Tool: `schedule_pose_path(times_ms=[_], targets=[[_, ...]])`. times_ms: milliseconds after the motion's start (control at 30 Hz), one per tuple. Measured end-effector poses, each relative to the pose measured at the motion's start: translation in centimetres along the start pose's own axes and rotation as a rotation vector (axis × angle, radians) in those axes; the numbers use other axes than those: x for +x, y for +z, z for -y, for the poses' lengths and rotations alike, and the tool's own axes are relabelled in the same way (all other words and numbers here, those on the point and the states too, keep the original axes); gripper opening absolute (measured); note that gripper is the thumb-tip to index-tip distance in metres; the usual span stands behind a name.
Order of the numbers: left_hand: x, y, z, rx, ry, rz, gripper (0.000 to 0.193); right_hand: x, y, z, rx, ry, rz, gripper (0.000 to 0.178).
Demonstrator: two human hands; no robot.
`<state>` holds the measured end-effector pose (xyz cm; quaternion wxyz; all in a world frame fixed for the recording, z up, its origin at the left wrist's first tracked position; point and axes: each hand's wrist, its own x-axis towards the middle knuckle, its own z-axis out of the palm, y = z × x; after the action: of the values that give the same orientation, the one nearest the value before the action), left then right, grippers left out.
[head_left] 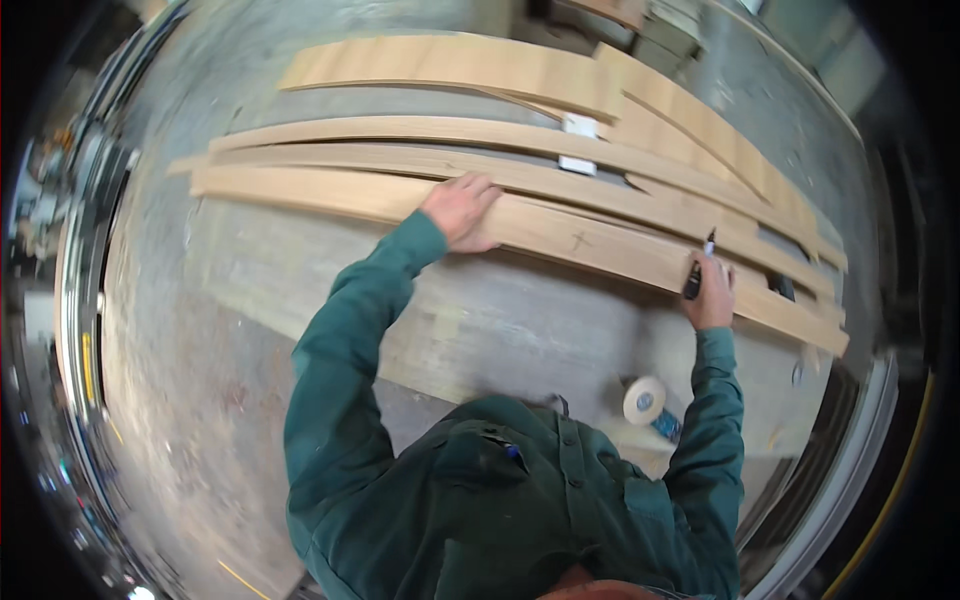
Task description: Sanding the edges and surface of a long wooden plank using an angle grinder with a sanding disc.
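A long, pale wooden board lies crosswise in front of me, with a dark cross-like mark drawn on its upper face. My left hand is closed across this board left of its middle, fingers over the far side and thumb at the near edge. Toward the board's right end, my right hand is closed around a black marker. The marker's dark tip points up and away from me, beyond the fingers. Just past the board, a second narrow board runs almost parallel to it.
Farther off lie another narrow strip and wider wood panels. White blocks sit between the pieces. A roll of tape and a blue cylindrical item rest on the grey tabletop near my right forearm.
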<state>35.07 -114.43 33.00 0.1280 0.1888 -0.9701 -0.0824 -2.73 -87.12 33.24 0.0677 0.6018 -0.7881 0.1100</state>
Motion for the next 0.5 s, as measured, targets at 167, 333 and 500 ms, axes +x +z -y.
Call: schedule_pose_path(times_ms=[167,333,500], targets=[[1.8,2.0,0.6,0.037,-0.124,-0.109,0.054,5.9,2.5,-1.4,-0.032,0.115,0.065,0.060],[-6.1,3.8,-5.6,-0.339,-0.276,-0.445,0.044,4.0,1.1,2.6,0.282,0.043,-0.137,0.061],[-18.0,11.2,-14.6,-0.938,-0.747,-0.392,0.026,-3.6,0.9,8.7,0.955,0.005,-0.052,0.044]])
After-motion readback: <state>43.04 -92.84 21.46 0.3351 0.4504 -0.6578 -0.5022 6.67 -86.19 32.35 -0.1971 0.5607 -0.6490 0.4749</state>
